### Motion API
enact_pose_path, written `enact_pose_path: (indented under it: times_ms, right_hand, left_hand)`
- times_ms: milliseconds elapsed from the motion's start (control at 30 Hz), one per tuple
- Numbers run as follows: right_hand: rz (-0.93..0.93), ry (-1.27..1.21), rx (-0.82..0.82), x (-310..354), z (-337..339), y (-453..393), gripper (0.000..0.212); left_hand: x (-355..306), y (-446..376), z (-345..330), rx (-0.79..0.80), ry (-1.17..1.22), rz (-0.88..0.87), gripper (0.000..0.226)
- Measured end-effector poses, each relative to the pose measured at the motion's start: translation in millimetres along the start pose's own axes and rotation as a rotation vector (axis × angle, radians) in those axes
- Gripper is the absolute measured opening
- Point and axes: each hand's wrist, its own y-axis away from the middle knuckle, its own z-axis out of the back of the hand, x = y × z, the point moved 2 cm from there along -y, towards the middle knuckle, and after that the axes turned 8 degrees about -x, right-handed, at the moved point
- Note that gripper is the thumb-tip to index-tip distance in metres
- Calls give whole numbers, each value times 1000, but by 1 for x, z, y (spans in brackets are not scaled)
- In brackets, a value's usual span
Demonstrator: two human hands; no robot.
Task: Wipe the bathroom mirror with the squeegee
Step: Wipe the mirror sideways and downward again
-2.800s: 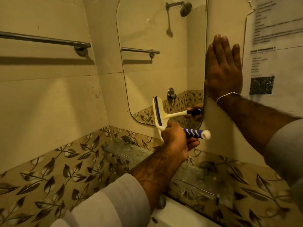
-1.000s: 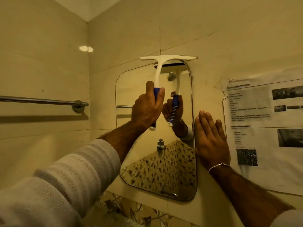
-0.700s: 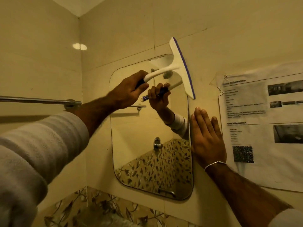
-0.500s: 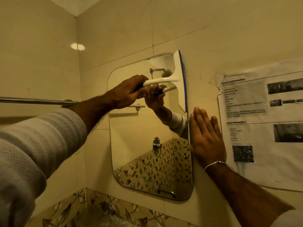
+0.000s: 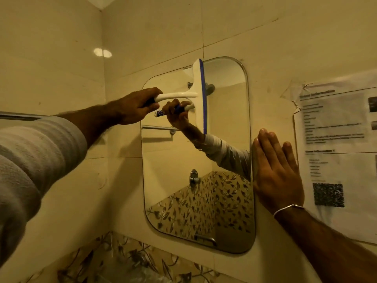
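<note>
A rounded rectangular mirror (image 5: 226,193) hangs on the cream tiled wall. My left hand (image 5: 136,106) grips the handle of a white squeegee (image 5: 199,94) with a blue rubber edge. Its blade stands upright against the upper middle of the glass, handle pointing left. My right hand (image 5: 275,172) lies flat on the wall, fingers straight, touching the mirror's right edge. The mirror reflects the hand, the squeegee and a shower head.
Printed paper sheets (image 5: 336,152) with a QR code are taped to the wall right of my right hand. A metal towel rail (image 5: 18,116) runs along the left wall. Leaf-patterned tiles (image 5: 126,260) line the wall below the mirror.
The squeegee went from the mirror's bottom to its top, turned upright at the right edge, and has now slid left to the middle. My right hand stayed pressed beside the mirror.
</note>
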Motion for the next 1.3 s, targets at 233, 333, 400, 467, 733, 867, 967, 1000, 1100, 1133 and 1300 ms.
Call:
enact_pose_path:
  times_ms: [233,333,400,467,733,867,967,1000,1100,1133,1300]
  right_hand:
    - [-12,-5,18,2,0,-1,67]
    - [-13,-1,8,1,0,-1,70]
    - [-11,-3,6,1,0,-1,72]
    - [-12,-6,1,1,0,-1,71]
    - [-13,-18,1,2,2,-2,66]
    - [-7,-19,7,1,1,-2,68]
    - [-6,-10,29,-2,1,-2,76]
    - [-5,0,38,-2,1,-1,81]
    - [-2,14,50,-2,-2,0,91]
    - [-7,18,55,-2,-2,0,94]
    - [1,16,53,-2,-1,0,90]
  left_hand:
    - [60,33,11,38,-79,138,16]
    - [85,48,19,62,-118,197,13]
    - [98,58,28,92,-157,216,11]
    - [105,63,36,124,-205,220,8]
    - [108,62,70,211,-578,259,7]
    - [108,71,89,197,-725,282,11]
    - [89,65,99,113,-638,276,15]
    - [77,59,101,81,-582,253,17]
    - [26,35,104,-61,-365,134,20]
    - [8,26,102,-106,-291,90,20]
    - [-66,-9,65,-119,-24,-74,21]
